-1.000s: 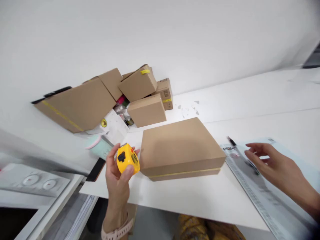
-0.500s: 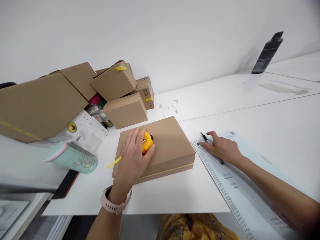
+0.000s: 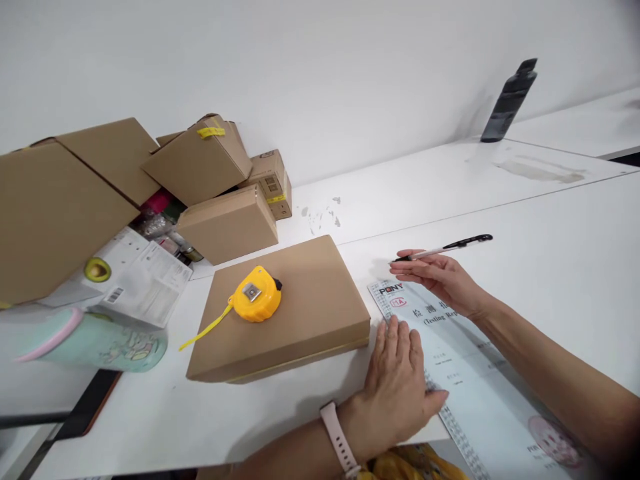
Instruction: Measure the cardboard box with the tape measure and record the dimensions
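Observation:
My right hand [image 3: 450,280] is closed around a black and clear pen [image 3: 467,243], held above the top of a pale blue report booklet [image 3: 480,373]. The pen's dark tip points left, near my fingertips. My left hand [image 3: 397,373], with a pink watch strap at the wrist, rests palm down across the booklet's left edge, fingers stretched out and holding nothing. To its left, a yellow tape measure [image 3: 257,300] lies on a flat brown cardboard box [image 3: 310,283]. A short length of yellow tape sticks out of the measure towards the lower left.
Several cardboard boxes [image 3: 230,223] are piled at the back left against the wall. A white carton with an avocado picture [image 3: 143,277] and a mint tumbler [image 3: 115,343] stand before them. A dark bottle [image 3: 507,100] stands at the back right.
My left hand has let go of the tape measure and moved right to the booklet's edge. My right hand has lifted the pen off the booklet. The view has shifted somewhat right.

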A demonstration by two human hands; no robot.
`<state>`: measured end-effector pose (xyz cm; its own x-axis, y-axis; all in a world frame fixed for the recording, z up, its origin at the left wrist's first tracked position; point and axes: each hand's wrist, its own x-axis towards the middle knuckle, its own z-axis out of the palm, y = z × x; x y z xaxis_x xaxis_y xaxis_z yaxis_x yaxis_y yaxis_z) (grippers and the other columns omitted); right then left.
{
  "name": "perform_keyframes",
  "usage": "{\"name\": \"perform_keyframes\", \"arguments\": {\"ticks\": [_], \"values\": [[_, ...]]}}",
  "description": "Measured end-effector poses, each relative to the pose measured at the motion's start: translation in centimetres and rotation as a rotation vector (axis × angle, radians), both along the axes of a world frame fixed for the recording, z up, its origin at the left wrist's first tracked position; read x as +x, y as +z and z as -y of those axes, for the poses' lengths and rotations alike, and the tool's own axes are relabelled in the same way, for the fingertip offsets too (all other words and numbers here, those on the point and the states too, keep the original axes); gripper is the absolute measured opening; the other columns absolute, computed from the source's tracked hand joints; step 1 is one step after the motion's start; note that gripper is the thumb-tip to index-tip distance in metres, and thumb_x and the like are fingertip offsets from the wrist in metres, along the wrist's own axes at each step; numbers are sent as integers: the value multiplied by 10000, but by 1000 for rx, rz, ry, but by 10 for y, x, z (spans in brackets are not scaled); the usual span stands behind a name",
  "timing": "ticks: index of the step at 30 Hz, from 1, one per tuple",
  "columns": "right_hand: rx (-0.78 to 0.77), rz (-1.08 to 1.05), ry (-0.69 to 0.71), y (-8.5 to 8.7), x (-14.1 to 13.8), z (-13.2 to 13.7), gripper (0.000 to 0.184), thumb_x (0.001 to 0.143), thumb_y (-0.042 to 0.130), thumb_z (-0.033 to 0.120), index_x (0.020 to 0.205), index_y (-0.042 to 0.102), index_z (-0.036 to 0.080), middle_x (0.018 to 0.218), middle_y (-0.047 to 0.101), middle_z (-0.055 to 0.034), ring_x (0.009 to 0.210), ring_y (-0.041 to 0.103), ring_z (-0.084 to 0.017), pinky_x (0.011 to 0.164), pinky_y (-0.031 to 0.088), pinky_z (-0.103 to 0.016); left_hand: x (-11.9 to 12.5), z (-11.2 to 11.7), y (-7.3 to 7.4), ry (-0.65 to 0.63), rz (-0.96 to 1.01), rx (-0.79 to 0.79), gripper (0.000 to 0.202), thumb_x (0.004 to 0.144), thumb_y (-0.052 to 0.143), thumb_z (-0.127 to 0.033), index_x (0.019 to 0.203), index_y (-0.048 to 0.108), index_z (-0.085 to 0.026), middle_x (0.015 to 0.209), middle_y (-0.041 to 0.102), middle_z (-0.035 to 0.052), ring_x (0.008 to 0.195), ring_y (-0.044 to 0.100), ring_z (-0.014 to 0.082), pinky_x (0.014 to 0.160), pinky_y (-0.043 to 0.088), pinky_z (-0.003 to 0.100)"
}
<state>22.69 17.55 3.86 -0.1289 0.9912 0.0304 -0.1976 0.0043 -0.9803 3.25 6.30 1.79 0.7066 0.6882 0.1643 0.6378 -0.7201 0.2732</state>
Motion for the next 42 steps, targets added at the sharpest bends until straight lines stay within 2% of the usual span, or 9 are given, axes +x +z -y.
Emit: {"name": "perform_keyframes", "arguments": {"ticks": [2,5,8,11,15,19,26,33,42], "values": [[-35,85,-75,-4,-6,4,313,782,806,517,836,708,225,795,745,-33,780,691,-187,806,562,-348,11,-9,-6,35,-66,-69,851,985,502,-580,1508,369,78,1603,320,329,1537,187,443,1250,261,590],[-99,145,-168,-16,-16,9,425,906,611,646,780,620,240,498,531,50,521,518,-132,647,499,-299,18,-19,-7,48,-65,-78,867,984,446,-635,1518,376,44,1637,262,305,1554,88,430,1273,188,592],[-159,104,-131,-28,-22,10,479,929,517,702,1009,678,257,688,663,1,696,628,-176,684,501,-307,19,-23,-7,35,-60,-35,863,992,390,-650,1513,384,39,1641,250,311,1559,79,432,1278,172,595],[-201,153,-66,-34,-24,9,455,823,723,634,1054,706,243,927,724,-47,858,656,-205,695,499,-299,19,-24,-11,36,-82,5,860,997,360,-646,1515,379,41,1628,291,311,1557,123,443,1276,183,601],[-130,298,-113,-37,-21,10,387,838,737,583,800,614,218,689,573,28,605,509,-124,552,423,-266,20,-25,-15,42,-98,43,879,994,336,-661,1516,380,45,1616,320,311,1544,178,463,1256,224,613],[-82,326,-162,-43,-20,10,389,828,752,574,859,561,236,698,574,40,575,514,-124,525,424,-268,19,-25,-14,47,-131,128,847,1006,308,-644,1527,368,21,1596,379,288,1539,238,423,1238,290,588],[-90,397,-281,-49,-20,7,465,824,731,593,688,462,239,540,493,52,484,435,-113,469,337,-265,19,-24,-11,84,-109,143,808,999,317,-654,1468,450,-10,1584,402,284,1536,253,412,1208,360,588],[25,551,-227,-54,-18,8,348,909,632,446,687,452,248,600,497,43,524,433,-121,500,359,-271,20,-24,-11,92,-127,239,816,1006,304,-633,1478,431,21,1526,481,283,1516,310,408,1219,337,570],[21,598,-217,-57,-18,8,338,889,630,456,685,452,253,577,501,39,524,437,-134,496,356,-276,20,-23,-13,90,-136,248,803,1008,305,-627,1483,426,9,1525,491,265,1519,304,408,1222,314,569]]}}
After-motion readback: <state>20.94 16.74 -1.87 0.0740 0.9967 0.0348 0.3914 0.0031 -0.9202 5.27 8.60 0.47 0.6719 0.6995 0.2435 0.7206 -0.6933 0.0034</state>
